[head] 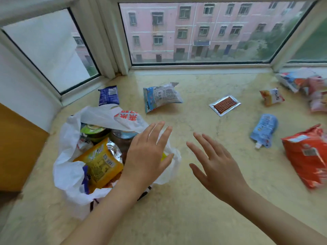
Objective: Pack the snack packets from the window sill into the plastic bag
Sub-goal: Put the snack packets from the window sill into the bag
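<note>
While both hands hang empty over the sill, the step in hand looks like the reach for the next packet, so pick the order w/ care. Left hand, fingers straight and spread, holds nothing and hovers over the right rim of the plastic bag; can't tell if the palm touches the film. Right hand, just right of the bag, is likewise flat, fingers apart, gripping nothing. Best approach, imo: let the left hand pin or lift the bag rim so the mouth stays wide, while the right fetches one packet at a time, nearest first. The bag is already fairly full: a yellow packet on top at the front, a green-lidded cup at the back, a silvery foil piece and other bits btwn them, not clear enough to name. So flat items should slide down the side, puffy ones go on top. Still outside the bag: dark blue packet just behind it; blue-white packet behind and to the right; flat stick pack further right; light blue spout pouch and big orange bag well right; small orange-white packet and a blurred pile far right, near the window frame.
</note>
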Demonstrator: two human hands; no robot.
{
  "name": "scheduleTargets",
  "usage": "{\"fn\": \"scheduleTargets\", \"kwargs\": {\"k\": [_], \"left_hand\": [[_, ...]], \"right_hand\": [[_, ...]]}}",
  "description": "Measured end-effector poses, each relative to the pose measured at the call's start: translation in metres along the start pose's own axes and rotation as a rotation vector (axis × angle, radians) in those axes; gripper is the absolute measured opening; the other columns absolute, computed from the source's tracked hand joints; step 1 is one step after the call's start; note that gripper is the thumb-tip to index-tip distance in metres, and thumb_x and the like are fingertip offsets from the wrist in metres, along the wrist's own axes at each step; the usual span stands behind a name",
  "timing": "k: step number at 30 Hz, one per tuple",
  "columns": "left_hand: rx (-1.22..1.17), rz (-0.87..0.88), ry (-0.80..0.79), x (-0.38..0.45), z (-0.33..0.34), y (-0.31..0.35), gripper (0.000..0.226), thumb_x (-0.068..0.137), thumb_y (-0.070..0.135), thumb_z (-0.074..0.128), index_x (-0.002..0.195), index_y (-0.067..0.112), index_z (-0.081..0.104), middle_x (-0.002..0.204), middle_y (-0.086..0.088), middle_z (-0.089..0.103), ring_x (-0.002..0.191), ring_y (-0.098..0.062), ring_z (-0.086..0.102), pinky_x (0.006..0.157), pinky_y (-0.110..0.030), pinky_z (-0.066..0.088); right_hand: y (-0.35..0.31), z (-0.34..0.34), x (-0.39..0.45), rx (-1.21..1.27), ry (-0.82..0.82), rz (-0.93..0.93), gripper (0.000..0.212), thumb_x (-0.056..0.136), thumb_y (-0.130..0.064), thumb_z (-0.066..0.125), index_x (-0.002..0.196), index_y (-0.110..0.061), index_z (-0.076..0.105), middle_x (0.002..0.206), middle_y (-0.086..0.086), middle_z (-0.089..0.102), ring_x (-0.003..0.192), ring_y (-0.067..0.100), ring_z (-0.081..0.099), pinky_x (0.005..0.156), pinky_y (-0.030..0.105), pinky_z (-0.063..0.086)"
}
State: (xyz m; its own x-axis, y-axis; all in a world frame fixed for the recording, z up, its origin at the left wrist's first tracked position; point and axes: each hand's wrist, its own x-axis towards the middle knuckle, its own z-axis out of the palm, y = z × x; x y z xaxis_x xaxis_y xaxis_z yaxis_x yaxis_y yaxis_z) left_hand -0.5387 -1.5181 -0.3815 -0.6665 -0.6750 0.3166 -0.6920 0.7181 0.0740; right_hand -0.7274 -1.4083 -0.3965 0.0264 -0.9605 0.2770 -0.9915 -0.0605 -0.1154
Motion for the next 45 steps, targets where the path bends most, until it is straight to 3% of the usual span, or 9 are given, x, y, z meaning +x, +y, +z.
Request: {"fn": "scheduleTargets", "kwargs": {"k": [5,10,21,27,31,35,37,42,45], "left_hand": [[-0.046,0.055,0.005,0.048,0.036,0.074,0.067,0.080,0.051,0.047,0.137,0.018,0.046,0.140,-0.008,0.051,0.125,-0.028,0.052,0.088,-0.040,0.049],[-0.027,0.094,-0.078,0.091,0.088,0.144,0.078,0.068,0.050,0.075,0.136,0.019,0.053,0.141,-0.007,0.052,0.123,-0.028,0.054,0.087,-0.039,0.050],[0.023,0.112,-0.167,0.171,0.178,0.233,0.082,0.063,0.048,0.080,0.134,0.016,0.053,0.139,-0.009,0.052,0.122,-0.029,0.054,0.084,-0.038,0.050],[0.052,0.096,-0.170,0.208,0.208,0.242,0.079,0.067,0.049,0.077,0.135,0.015,0.054,0.137,-0.010,0.055,0.121,-0.029,0.056,0.084,-0.039,0.051],[0.025,0.086,-0.156,0.237,0.228,0.238,0.075,0.071,0.047,0.074,0.134,0.012,0.054,0.135,-0.011,0.056,0.124,-0.031,0.054,0.088,-0.040,0.051],[-0.034,0.072,-0.156,0.274,0.257,0.217,0.071,0.079,0.041,0.070,0.139,0.011,0.048,0.139,-0.013,0.051,0.132,-0.035,0.045,0.099,-0.046,0.045],[-0.005,0.045,-0.186,0.290,0.270,0.208,0.075,0.077,0.042,0.073,0.141,0.013,0.045,0.138,-0.015,0.052,0.131,-0.040,0.044,0.096,-0.050,0.046],[0.049,-0.016,-0.227,0.304,0.291,0.186,0.079,0.075,0.048,0.074,0.141,0.023,0.038,0.136,-0.019,0.052,0.125,-0.047,0.047,0.089,-0.056,0.046],[0.062,-0.026,-0.255,0.304,0.298,0.174,0.075,0.075,0.055,0.070,0.138,0.027,0.039,0.131,-0.021,0.055,0.118,-0.046,0.053,0.083,-0.058,0.047]], "right_hand": [[0.077,-0.008,-0.028,-0.039,-0.057,0.083,0.053,0.089,-0.040,0.048,0.137,-0.017,0.047,0.148,0.011,0.041,0.132,0.031,0.043,0.099,0.048,0.044],[0.160,-0.006,-0.056,-0.061,-0.080,0.142,0.052,0.089,-0.040,0.047,0.134,-0.015,0.052,0.145,0.013,0.045,0.129,0.032,0.045,0.101,0.043,0.037],[0.309,0.021,-0.076,-0.023,-0.191,0.247,0.053,0.086,-0.038,0.044,0.130,-0.010,0.055,0.137,0.019,0.051,0.124,0.037,0.050,0.096,0.049,0.046],[0.364,0.040,-0.053,-0.056,-0.332,0.184,0.069,0.064,-0.026,0.079,0.127,-0.010,0.058,0.136,0.022,0.051,0.121,0.040,0.053,0.092,0.053,0.048],[0.383,0.046,-0.025,-0.116,-0.506,0.101,0.086,0.048,-0.038,0.083,0.128,-0.018,0.059,0.136,0.017,0.052,0.122,0.038,0.053,0.091,0.057,0.046],[0.391,0.051,-0.002,-0.138,-0.630,-0.019,0.091,0.079,-0.044,0.065,0.151,-0.030,0.012,0.160,0.010,0.001,0.146,0.035,0.007,0.112,0.057,0.011],[0.394,0.051,0.007,-0.159,-0.720,-0.050,0.092,0.083,-0.037,0.062,0.151,-0.032,-0.001,0.159,0.005,-0.010,0.146,0.034,-0.005,0.113,0.056,0.002],[0.410,0.067,0.015,-0.109,-0.755,-0.224,0.090,0.079,-0.028,0.067,0.149,-0.034,0.010,0.157,0.000,0.012,0.146,0.031,-0.001,0.112,0.060,-0.002],[0.415,0.073,0.021,-0.108,-0.704,-0.344,0.089,0.062,-0.033,0.079,0.140,-0.031,0.038,0.139,-0.002,0.044,0.138,0.030,0.032,0.108,0.064,0.016]]}}
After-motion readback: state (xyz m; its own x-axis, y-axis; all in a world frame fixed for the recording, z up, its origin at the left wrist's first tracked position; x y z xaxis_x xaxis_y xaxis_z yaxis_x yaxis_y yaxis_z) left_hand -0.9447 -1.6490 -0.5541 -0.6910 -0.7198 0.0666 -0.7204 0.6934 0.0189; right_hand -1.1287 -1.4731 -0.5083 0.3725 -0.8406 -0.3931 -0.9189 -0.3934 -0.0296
